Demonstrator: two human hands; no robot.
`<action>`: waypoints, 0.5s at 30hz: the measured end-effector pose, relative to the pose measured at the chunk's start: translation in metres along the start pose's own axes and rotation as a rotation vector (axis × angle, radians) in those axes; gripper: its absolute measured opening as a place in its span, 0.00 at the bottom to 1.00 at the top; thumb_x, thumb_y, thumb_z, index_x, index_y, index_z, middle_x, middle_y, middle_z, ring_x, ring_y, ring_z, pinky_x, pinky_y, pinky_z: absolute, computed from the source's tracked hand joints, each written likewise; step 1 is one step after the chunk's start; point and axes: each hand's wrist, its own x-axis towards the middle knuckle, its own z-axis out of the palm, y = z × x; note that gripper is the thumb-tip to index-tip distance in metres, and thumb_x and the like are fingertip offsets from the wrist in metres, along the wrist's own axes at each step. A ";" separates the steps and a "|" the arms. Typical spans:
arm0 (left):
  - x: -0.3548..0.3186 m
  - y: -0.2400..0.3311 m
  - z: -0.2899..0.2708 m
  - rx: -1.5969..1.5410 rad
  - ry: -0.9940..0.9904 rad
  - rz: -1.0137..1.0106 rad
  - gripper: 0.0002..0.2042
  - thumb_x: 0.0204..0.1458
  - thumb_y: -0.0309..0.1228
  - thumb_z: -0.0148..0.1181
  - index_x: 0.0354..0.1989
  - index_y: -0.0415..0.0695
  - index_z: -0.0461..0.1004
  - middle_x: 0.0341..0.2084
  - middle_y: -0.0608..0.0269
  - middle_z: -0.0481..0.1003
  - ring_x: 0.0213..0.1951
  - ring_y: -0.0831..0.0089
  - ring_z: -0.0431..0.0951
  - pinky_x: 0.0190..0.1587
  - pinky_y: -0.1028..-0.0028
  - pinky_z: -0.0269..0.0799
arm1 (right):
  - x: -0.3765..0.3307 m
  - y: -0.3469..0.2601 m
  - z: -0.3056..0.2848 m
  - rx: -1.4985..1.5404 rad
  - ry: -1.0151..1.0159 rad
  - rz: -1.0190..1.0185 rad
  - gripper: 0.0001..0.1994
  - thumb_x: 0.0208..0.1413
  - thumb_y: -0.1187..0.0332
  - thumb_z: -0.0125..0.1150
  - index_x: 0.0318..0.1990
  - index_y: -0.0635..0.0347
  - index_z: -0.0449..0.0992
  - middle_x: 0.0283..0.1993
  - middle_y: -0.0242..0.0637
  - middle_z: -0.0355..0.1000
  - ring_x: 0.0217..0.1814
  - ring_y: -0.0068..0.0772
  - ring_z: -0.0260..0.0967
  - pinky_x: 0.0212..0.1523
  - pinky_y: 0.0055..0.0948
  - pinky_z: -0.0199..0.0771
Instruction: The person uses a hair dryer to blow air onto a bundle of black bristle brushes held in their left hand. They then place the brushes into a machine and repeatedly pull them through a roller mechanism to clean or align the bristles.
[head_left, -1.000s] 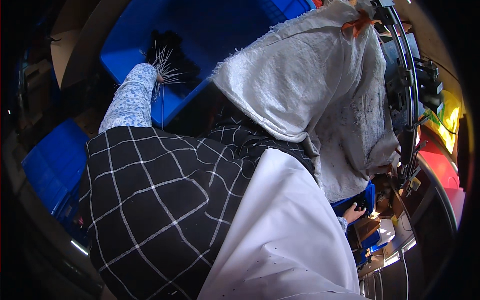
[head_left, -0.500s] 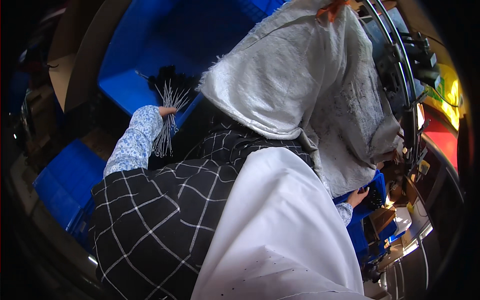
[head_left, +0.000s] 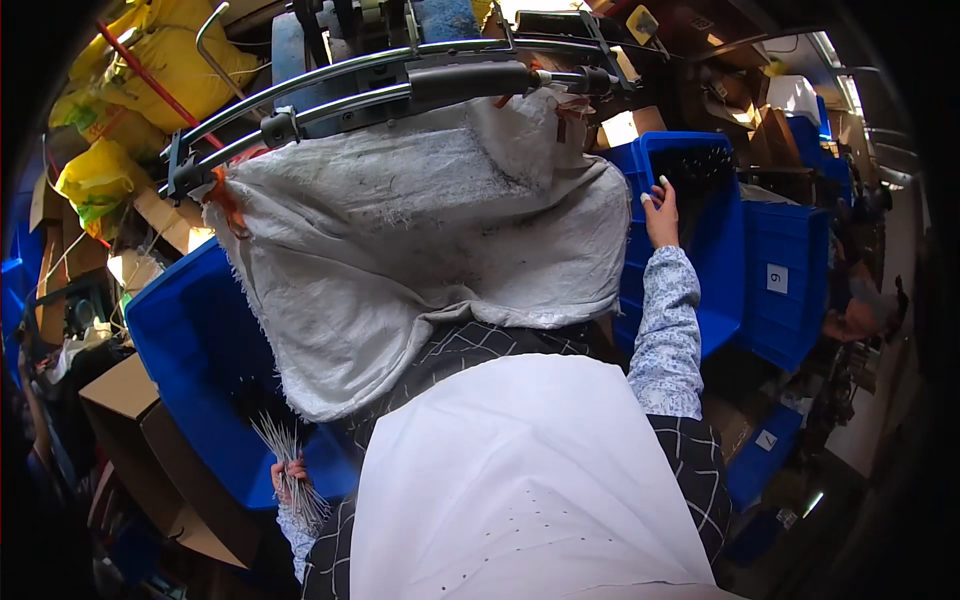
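My left hand (head_left: 288, 480) is closed round a bundle of thin metal wire rods (head_left: 272, 437), low on the left beside a large blue bin (head_left: 178, 330). The rods fan out above and below my fist. On the right, my right hand (head_left: 662, 215) is raised at the side of another blue bin (head_left: 690, 145), thumb and forefinger apart, and no held thing shows in it. Small dark parts (head_left: 700, 165) lie inside that bin. A worn whitish woven cloth (head_left: 440, 230) hangs between the two bins, over my lap.
Ahead stands a machine with curved metal rails (head_left: 370, 95). An open cardboard box (head_left: 150, 440) is beside the left bin; yellow sacks (head_left: 180, 70) lie at the far left. More blue crates (head_left: 785, 290) stand at the right, with a person (head_left: 862, 305) near them.
The view has swung to the right, bringing the machine to the front and my right hand fully into sight. My left hand still grips the wire rods.
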 end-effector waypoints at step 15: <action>0.147 0.092 0.005 -0.101 0.166 0.619 0.12 0.41 0.27 0.52 0.33 0.34 0.63 0.22 0.63 0.66 0.23 0.78 0.67 0.28 0.80 0.67 | 0.180 -0.086 0.093 -0.318 -0.378 -0.006 0.24 0.41 0.65 0.56 0.47 0.64 0.61 0.41 0.46 0.65 0.43 0.38 0.63 0.44 0.29 0.63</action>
